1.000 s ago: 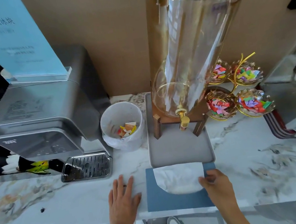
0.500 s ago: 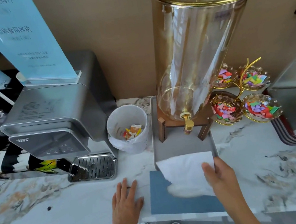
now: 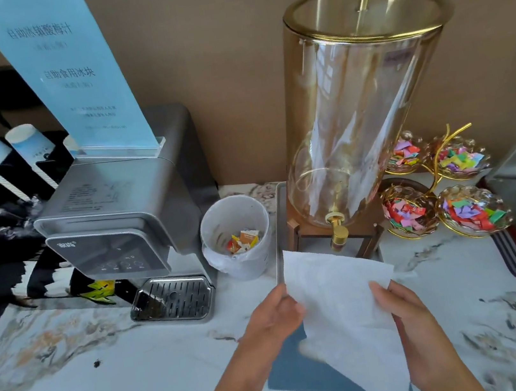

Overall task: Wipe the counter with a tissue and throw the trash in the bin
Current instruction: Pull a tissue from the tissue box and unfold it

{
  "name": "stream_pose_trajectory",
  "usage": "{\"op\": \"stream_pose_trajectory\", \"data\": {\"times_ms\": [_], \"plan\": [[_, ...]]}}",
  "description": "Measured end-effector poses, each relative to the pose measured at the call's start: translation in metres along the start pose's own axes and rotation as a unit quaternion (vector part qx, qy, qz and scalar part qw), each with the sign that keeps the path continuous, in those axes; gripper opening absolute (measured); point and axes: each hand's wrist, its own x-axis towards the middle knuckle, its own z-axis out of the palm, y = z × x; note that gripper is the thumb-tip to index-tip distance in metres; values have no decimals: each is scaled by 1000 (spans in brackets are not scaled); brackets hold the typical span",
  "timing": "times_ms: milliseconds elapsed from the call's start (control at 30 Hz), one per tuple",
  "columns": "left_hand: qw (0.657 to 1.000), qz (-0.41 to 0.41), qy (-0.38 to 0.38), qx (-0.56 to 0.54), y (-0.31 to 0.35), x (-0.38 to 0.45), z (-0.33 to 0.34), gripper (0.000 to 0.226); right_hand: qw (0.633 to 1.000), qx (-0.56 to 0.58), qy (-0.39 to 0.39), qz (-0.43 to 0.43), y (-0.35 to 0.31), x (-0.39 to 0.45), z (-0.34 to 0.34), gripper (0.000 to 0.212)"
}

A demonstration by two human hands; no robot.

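While a white paper tissue (image 3: 343,303) hangs unfolded between two bare hands above the front edge of the white marble counter (image 3: 72,350), no wiping looks to have begun. Along the counter's back edge, left to right, stand a grey metal drinks machine (image 3: 125,215) with a pale blue sign (image 3: 64,73) on top, a small white bin (image 3: 236,235) lined with a plastic bag and holding a few orange-and-white wrappers, and a tall clear glass dispenser (image 3: 360,106) with gold rim and tap on a wooden stand, then gold-wire glass bowls (image 3: 439,188) of coloured paper bits toward the right edge. A small dark speck (image 3: 97,363) lies on the marble near the front left. The left hand (image 3: 269,324) pinches the tissue's left edge, fingers closed on it; the right hand (image 3: 412,316) grips its right side the same way, over a blue mat (image 3: 296,370) at the front edge. By this view the task is at its start: the sheet is ready, the counter remains to be wiped, and the tissue has yet to go in the bin, which sits just behind the left hand.
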Motion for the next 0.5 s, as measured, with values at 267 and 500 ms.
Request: {"op": "stream_pose_trajectory", "data": {"times_ms": [267, 500], "plan": [[984, 19, 151, -93, -14, 5, 13, 16, 998, 12, 42, 36, -9, 5, -4, 38], [956, 54, 280, -70, -18, -5, 20, 28, 995, -97, 19, -12, -4, 14, -19, 37]]}}
